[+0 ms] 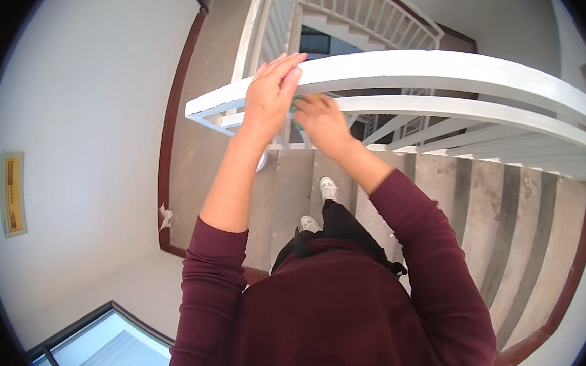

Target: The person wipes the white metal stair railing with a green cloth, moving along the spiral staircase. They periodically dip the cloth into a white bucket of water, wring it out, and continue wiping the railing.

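My left hand (270,97) lies over the white top handrail (433,68) of a stair railing near its left end, fingers reaching across to the far side. Just to its right, my right hand (324,120) is blurred and bent down at the lower rail (461,108), below the handrail. A green and yellow thing, perhaps a sponge or cloth (296,106), shows under the right fingers, mostly hidden. White balusters (404,127) slant below the lower rail.
Concrete steps (479,211) run off to the right, and my shoes (328,188) stand on the stairs. A white round object (262,161) is partly hidden behind my left forearm. Beyond the railing, another flight with a white railing (366,4) borders the open stairwell. A window (123,344) sits lower left.
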`<state>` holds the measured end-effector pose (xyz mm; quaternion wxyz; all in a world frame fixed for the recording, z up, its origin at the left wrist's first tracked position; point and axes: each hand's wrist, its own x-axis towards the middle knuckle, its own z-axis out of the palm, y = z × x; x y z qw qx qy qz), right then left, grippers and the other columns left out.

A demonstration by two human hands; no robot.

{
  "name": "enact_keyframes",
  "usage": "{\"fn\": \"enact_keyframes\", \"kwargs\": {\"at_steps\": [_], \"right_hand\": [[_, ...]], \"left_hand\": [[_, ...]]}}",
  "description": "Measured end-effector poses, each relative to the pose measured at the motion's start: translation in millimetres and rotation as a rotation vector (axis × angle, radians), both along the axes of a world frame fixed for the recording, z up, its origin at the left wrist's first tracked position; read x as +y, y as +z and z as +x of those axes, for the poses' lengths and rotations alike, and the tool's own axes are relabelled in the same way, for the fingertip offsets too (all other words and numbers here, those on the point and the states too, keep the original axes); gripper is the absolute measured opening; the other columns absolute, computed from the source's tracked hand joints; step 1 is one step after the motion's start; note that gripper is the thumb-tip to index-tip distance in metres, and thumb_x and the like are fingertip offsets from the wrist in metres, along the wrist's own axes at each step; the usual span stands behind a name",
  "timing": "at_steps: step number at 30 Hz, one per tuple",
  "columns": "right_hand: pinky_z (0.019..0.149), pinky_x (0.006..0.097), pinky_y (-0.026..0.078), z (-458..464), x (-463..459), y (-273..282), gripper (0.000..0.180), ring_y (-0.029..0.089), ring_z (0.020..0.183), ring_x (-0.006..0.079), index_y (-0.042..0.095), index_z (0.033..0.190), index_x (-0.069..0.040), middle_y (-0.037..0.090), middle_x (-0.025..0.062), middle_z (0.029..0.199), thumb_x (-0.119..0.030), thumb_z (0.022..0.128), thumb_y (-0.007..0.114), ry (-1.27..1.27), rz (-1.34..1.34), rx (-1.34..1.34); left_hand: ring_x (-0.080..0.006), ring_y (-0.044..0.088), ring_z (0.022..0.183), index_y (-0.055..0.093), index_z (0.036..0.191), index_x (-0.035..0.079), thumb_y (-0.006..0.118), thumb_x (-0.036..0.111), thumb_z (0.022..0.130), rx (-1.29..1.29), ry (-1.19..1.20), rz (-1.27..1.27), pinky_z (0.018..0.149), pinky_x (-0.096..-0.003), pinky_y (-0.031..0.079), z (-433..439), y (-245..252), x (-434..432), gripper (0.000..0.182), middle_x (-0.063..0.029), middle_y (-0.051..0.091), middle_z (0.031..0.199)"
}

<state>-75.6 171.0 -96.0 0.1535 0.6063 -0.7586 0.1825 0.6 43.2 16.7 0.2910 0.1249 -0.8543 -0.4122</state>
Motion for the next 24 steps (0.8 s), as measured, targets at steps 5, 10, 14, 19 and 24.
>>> {"fn": "enact_keyframes", "kwargs": {"at_steps": [5,10,14,19,24], "right_hand": [[0.113,0.0469,0.036,-44,118,62,0.032,0.053,0.131,0.027,0.07,0.106,-0.016,0.065,0.0051,0.127,-0.001,0.081,0.057,-0.291,-0.048,0.007],[0.101,0.0445,0.047,-73,194,123,0.035,0.06,0.123,0.0318,0.07,0.106,-0.011,0.068,0.01,0.122,0.008,0.081,0.056,-0.482,-0.353,-0.025],[0.079,0.0302,0.057,-53,231,184,0.032,0.067,0.099,0.0185,0.062,0.124,-0.001,0.067,0.011,0.115,-0.001,0.094,0.051,-0.486,-1.236,-1.13],[0.087,0.0297,0.054,-44,222,238,0.033,0.064,0.106,0.0179,0.057,0.129,-0.002,0.064,0.0102,0.122,-0.002,0.097,0.049,-0.376,-1.291,-0.7],[0.113,0.0561,0.029,-73,185,243,0.039,0.053,0.129,0.0317,0.06,0.125,-0.007,0.061,0.0085,0.131,-0.001,0.086,0.055,-0.61,-0.319,0.294]], "left_hand": [[-0.0297,0.052,0.132,0.065,0.128,0.012,0.053,0.027,0.101,0.017,0.004,-0.019,0.116,-0.048,0.03,0,-6,1,0.033,-0.0112,0.065,0.129],[-0.0305,0.05,0.134,0.063,0.13,0.012,0.053,0.026,0.1,-0.069,-0.02,-0.032,0.116,-0.0494,0.029,2,9,6,0.034,-0.0116,0.061,0.134],[-0.032,0.048,0.136,0.059,0.135,0.01,0.057,0.027,0.098,-0.071,-0.178,-0.112,0.116,-0.0469,0.03,-22,37,35,0.04,-0.0147,0.059,0.137],[-0.0331,0.047,0.136,0.051,0.141,0.006,0.06,0.025,0.097,0.183,-0.412,-0.195,0.116,-0.0459,0.031,-72,71,106,0.049,-0.0164,0.053,0.143],[-0.0369,0.045,0.136,0.044,0.145,0.003,0.059,0.013,0.094,0.486,-0.605,0.0,0.113,-0.0427,0.037,-114,105,143,0.054,-0.0205,0.049,0.145]]}}
